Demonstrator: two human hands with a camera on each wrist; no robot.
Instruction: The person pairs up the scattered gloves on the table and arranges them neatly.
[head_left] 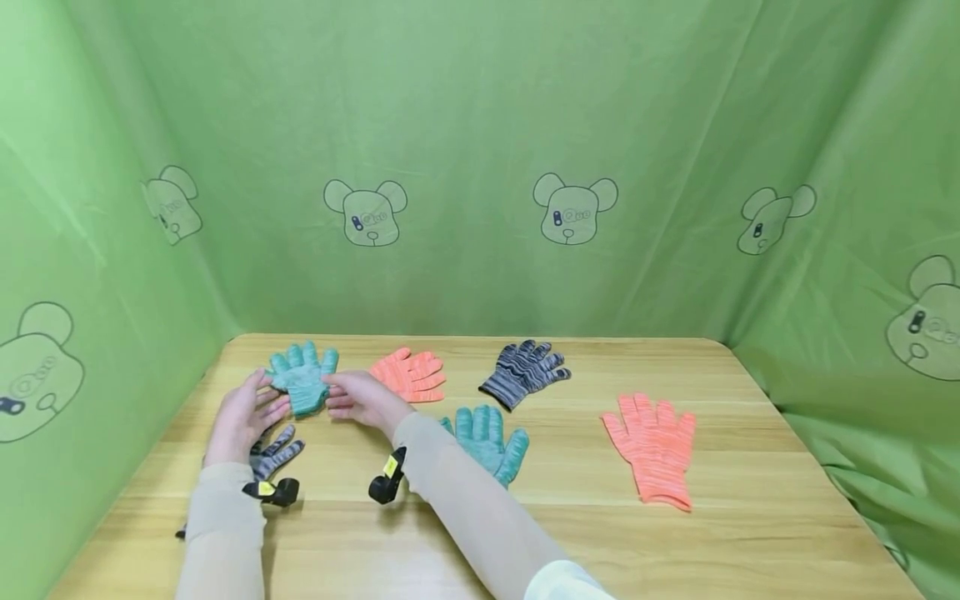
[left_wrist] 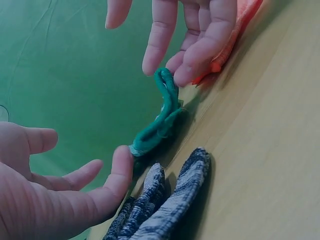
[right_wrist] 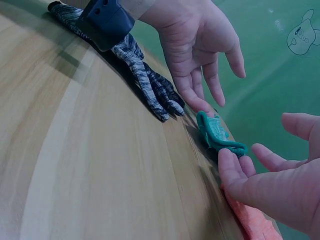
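A teal knit glove (head_left: 303, 379) lies at the back left of the table, its fingers pointing away from me. On either side of its cuff are my two hands, fingers loosely extended. My left hand (head_left: 243, 421) has its fingertips right at the left edge of the cuff. At the opposite edge, fingertips of my right hand (head_left: 367, 396) touch the cuff. Both wrist views show the cuff (left_wrist: 160, 117) of this glove bowed between the hands, with thumbs held away from it. Under my left wrist is a dark grey mottled glove (head_left: 273, 457), partly hidden by the arm.
An orange glove (head_left: 412, 375) lies just beyond my right hand. A second teal glove (head_left: 487, 442) is partly covered by my right forearm. Another dark grey glove (head_left: 525, 372) and another orange glove (head_left: 656, 450) lie farther right. Green curtains (head_left: 480, 275) surround the wooden table (head_left: 570, 542).
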